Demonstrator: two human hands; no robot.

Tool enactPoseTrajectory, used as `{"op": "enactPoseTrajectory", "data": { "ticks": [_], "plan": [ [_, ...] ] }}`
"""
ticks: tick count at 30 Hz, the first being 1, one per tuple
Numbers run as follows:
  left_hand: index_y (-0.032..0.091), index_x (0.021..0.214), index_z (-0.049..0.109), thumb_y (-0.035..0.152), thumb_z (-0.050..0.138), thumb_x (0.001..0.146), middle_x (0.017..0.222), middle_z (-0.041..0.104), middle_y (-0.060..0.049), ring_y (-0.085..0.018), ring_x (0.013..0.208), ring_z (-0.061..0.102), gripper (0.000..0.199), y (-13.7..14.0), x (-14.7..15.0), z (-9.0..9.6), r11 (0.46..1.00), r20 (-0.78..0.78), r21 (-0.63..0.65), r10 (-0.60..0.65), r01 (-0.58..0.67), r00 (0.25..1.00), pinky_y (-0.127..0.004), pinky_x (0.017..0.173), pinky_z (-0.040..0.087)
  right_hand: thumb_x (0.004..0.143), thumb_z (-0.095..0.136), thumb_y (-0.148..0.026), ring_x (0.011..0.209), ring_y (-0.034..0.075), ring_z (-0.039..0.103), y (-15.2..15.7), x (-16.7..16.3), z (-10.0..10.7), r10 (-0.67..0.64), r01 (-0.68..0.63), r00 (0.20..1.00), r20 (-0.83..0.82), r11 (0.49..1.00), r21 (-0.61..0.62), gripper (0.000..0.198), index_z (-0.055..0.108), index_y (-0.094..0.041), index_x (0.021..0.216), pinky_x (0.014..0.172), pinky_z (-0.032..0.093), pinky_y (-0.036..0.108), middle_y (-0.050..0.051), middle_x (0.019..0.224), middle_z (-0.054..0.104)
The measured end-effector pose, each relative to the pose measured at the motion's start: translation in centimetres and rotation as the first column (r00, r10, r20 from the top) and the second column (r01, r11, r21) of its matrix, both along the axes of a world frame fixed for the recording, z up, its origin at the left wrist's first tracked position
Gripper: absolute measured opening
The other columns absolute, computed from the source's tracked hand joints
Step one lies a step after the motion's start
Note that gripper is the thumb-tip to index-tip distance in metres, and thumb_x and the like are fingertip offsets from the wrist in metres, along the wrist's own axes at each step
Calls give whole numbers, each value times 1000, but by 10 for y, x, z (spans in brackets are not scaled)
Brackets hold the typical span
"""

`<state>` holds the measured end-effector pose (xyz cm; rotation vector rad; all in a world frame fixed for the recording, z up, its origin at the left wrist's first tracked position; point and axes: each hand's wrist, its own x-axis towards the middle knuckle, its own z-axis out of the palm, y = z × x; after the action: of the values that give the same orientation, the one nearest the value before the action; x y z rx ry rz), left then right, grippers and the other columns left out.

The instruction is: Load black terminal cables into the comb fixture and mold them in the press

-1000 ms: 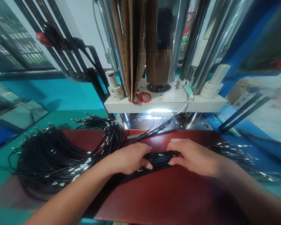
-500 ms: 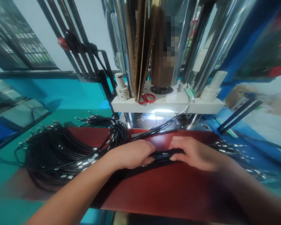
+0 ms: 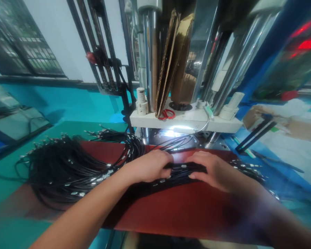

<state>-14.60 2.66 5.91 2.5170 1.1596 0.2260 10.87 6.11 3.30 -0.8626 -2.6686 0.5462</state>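
Observation:
A thick bundle of black cables [image 3: 181, 172] with small silvery tags lies across a reddish-brown board [image 3: 166, 211]. My left hand [image 3: 155, 165] is closed around the bundle left of its middle, knuckles up. Gripping the same bundle from the right, my right hand [image 3: 209, 168] has its thumb on the near side and its fingers over the far side. A short stretch of cable shows between the two hands. To the left, a large heap of black cables [image 3: 64, 166] fans out, with metal ends at its far edge. More cable ends show beyond my right hand.
Behind the board stands a press with a white plate [image 3: 189, 121] and a lit lamp [image 3: 176, 131] under it. Red-handled scissors [image 3: 168, 114] and cardboard sheets [image 3: 168, 65] rest on the plate. A few loose cables [image 3: 176, 142] run toward the press. White plastic [image 3: 298, 128] lies at right.
The camera view has shifted slightly, so the press appears lower. Both hands stay on the cable bundle, which looks a little more spread between them.

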Motion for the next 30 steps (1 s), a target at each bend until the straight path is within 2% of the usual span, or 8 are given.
{"op": "enactPoseTrajectory", "data": {
  "ticks": [3, 11, 16, 22, 24, 26, 28, 30],
  "plan": [
    [17, 87, 61, 25, 55, 89, 80, 64, -2, -15, 70, 56, 10, 2, -6, 3, 998, 65, -63, 7, -3, 998, -25, 64, 39, 85, 70, -28, 120, 26, 53, -7, -2, -2, -59, 60, 998, -16, 996, 64, 48, 56, -24, 131, 107, 37, 45, 9, 127, 62],
    [18, 92, 61, 33, 53, 88, 72, 56, 3, -11, 59, 45, 17, 16, -19, -7, 922, 247, -388, 119, -14, 962, -24, 56, 36, 91, 61, -28, 110, 27, 58, -8, -3, -13, -152, 153, 988, -23, 957, 248, 40, 55, -21, 129, 97, 46, 44, 10, 119, 64],
    [19, 94, 62, 34, 55, 88, 81, 60, 1, -13, 68, 50, 17, 17, -18, -7, 948, 227, -319, 88, -11, 970, -26, 64, 37, 81, 54, -8, 103, 27, 63, 6, 28, -12, -281, 218, 942, 184, 928, 303, 38, 60, -18, 118, 91, 48, 40, 9, 113, 68],
    [19, 85, 58, 29, 56, 88, 81, 57, 1, -14, 71, 50, 11, 10, -11, -7, 971, 153, -237, 22, 15, 988, -25, 62, 33, 71, 52, -2, 85, 25, 63, 9, 58, 34, -362, 191, 864, 350, 878, 438, 27, 63, -20, 88, 81, 44, 40, 5, 86, 67],
    [19, 83, 58, 30, 57, 87, 79, 56, 1, -13, 69, 49, 12, 11, -11, -7, 965, 166, -263, 30, 14, 986, -24, 61, 33, 70, 51, 0, 87, 24, 63, 9, 65, 39, -309, 166, 882, 355, 910, 380, 33, 65, -21, 93, 84, 44, 40, 4, 88, 68],
    [18, 84, 59, 32, 57, 87, 76, 54, 3, -12, 66, 46, 14, 13, -12, -7, 945, 195, -328, 66, 2, 978, -24, 60, 33, 74, 56, -5, 98, 25, 63, 10, 70, 34, -214, 131, 925, 314, 956, 264, 41, 64, -23, 110, 90, 45, 40, 5, 104, 69],
    [18, 86, 61, 35, 58, 86, 71, 51, 4, -11, 63, 43, 17, 15, -14, -9, 904, 230, -428, 127, -17, 965, -24, 57, 32, 79, 64, -18, 114, 27, 58, 10, 69, 22, -134, 97, 965, 225, 981, 168, 53, 54, -25, 130, 98, 44, 43, 8, 126, 63],
    [17, 86, 63, 37, 60, 85, 68, 50, 4, -10, 59, 41, 19, 18, -16, -12, 839, 281, -543, 195, -12, 940, -23, 55, 31, 81, 69, -28, 125, 28, 51, 8, 61, 11, -115, 97, 986, 123, 984, 148, 64, 46, -26, 140, 104, 41, 46, 9, 138, 55]
  ]
}}
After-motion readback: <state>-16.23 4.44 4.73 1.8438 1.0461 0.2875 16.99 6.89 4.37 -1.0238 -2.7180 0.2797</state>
